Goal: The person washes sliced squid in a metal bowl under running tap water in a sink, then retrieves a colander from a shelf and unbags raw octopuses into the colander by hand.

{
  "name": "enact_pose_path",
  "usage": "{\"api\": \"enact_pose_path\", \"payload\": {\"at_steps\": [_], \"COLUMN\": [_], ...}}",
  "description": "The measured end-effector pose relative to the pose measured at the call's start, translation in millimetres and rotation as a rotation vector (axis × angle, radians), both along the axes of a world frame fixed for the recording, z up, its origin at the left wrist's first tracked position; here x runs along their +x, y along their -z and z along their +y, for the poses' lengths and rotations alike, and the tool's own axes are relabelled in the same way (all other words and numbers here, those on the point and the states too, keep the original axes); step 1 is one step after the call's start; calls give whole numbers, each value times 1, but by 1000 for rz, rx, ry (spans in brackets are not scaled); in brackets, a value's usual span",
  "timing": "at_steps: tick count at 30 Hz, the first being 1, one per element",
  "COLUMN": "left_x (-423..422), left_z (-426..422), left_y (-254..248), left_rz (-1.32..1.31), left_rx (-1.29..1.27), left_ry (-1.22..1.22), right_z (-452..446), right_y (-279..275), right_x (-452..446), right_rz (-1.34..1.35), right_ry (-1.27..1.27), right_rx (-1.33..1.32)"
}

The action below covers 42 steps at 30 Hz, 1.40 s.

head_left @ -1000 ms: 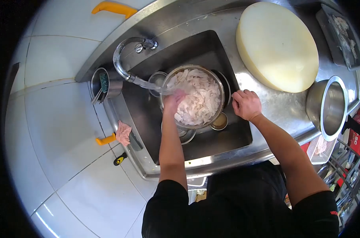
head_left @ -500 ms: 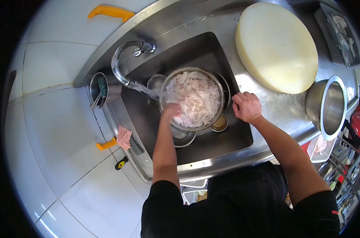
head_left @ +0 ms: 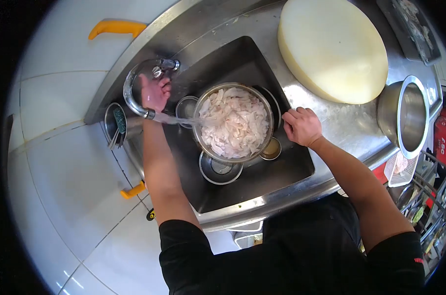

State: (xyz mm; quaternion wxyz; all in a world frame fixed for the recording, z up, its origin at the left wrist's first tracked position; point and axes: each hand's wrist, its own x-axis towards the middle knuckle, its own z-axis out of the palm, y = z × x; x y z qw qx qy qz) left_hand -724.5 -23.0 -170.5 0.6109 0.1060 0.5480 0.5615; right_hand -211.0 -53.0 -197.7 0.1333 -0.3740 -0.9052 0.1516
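Observation:
Thin pale strips of meat (head_left: pixel 235 123) fill a round metal bowl (head_left: pixel 270 114) in the sink. Water pours into it from the curved faucet (head_left: pixel 131 96). My left hand (head_left: pixel 155 92) is raised beside the faucet, just under its handle (head_left: pixel 157 72), thumb and fingers apart with nothing held. On the right rim of the sink rests my right hand (head_left: pixel 302 127), fingers curled in and nothing seen in them.
Around the bowl in the sink (head_left: pixel 282 169) are smaller bowls (head_left: pixel 220 172). A thick round cutting board (head_left: pixel 333 49) and a tilted metal basin (head_left: pixel 404 118) stand on the right counter. A metal cup with utensils (head_left: pixel 115 125) sits at left.
My left hand has left the strips in the bowl and moved up and left to the faucet. My right hand stays on the sink rim. The whole view has shifted slightly.

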Motion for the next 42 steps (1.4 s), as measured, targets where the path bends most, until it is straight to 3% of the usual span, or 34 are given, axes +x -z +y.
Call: {"api": "enact_pose_path", "payload": {"at_steps": [1, 5, 8, 11, 15, 21, 24, 25, 27, 28, 30, 31, 33, 38, 39, 42], "left_x": [-5, -29, -14, -5, 3, 3, 25, 48, 63, 71, 83, 93, 91, 71, 73, 82], "left_z": [5, 30, 25, 17, 15, 14, 7, -7, -46, -75, -144, -178, -229, -261, -257, -258], "left_y": [-1, 1, 0, 20, 7, 8, 8, 6, 53, 88, 162, 191, 238, 294, 281, 275], "left_rz": [44, 275, 312, 744, 1587, 2176, 2166, 2194, 1985, 1948, 1877, 1961, 1623, 974, 948, 657], "left_rx": [-33, -167, -27, 186, 254, 310, 452, 335, 176, 154, -160, -247, -436, -460, -533, -326], "left_ry": [-46, 194, 102, 70, 179, 306, 59, -42, -313, -358, -279, -180, 77, -303, -175, -137], "right_z": [0, -2, -2, -1, -1, -2, -1, -6, -25, -25, -23, -19, 1, 19, 25, 27], "right_y": [0, -1, 1, 0, 2, 0, 4, 11, 40, 48, 61, 71, 95, 134, 146, 183], "right_x": [0, 1, 1, 1, 3, 1, -2, -6, -30, -47, -82, -91, -102, -115, -114, -102], "right_rz": [-2, -30, -9, -3, -8, -33, -48, -175, -424, -436, -425, -395, -335, -360, -364, -380], "right_ry": [0, -2, -2, -5, -6, -29, -230, -293, -423, -163, 366, 402, 482, 429, 425, 287], "right_rx": [-1, -10, -11, -14, -16, 25, 83, 54, 0, -276, -816, -833, -844, -876, -910, -809]}}
